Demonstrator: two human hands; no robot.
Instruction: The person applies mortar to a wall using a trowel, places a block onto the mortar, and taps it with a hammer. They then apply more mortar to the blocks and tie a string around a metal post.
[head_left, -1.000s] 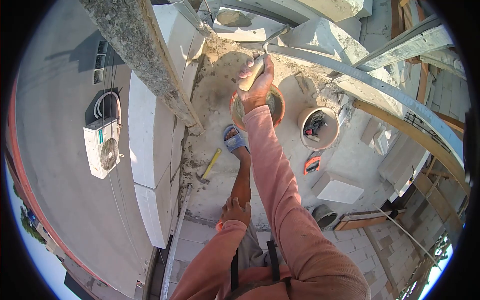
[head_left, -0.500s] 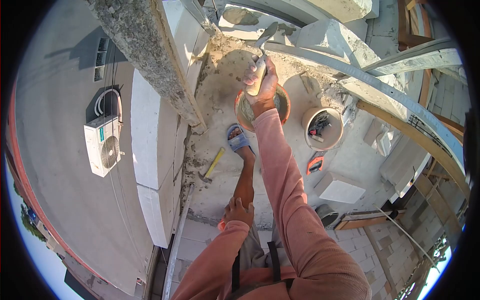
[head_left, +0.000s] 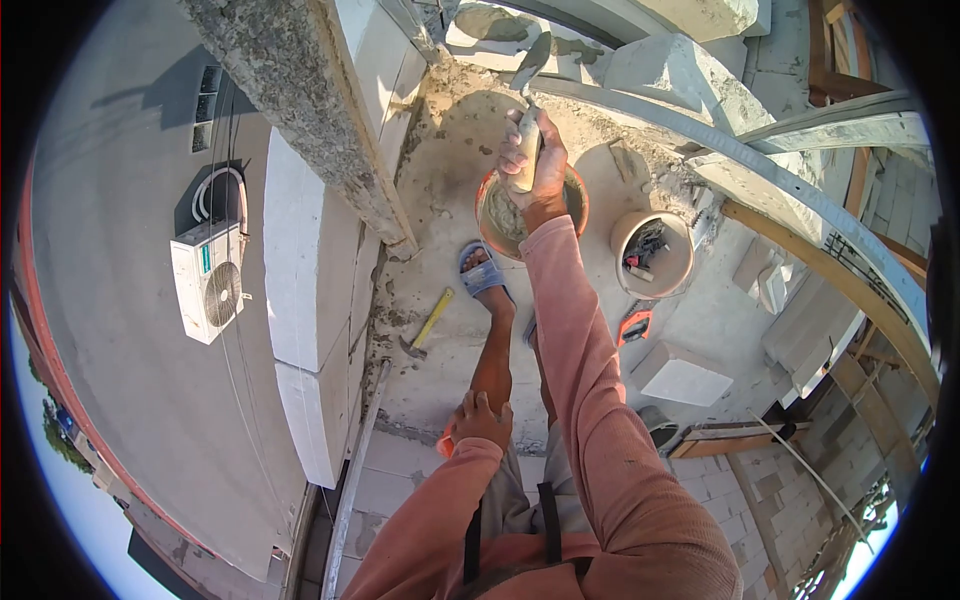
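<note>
My right hand is closed around the handle of a trowel, with the blade pointing away from me toward the block wall. Below that hand stands an orange-rimmed bucket of grey wet mortar, partly hidden by the hand and forearm. My left hand rests on my left leg near the knee, fingers spread and holding nothing. A blue sandal is on my left foot, beside the bucket.
A hammer lies left of my foot. Right of the bucket are a pale bucket with small items, an orange-handled saw and a white block. A rough post slants in at upper left; a long curved-looking beam crosses the upper right.
My right hand and the trowel have shifted slightly right, with the trowel handle turned more upright. The view has moved a little. My left hand stays on the leg.
</note>
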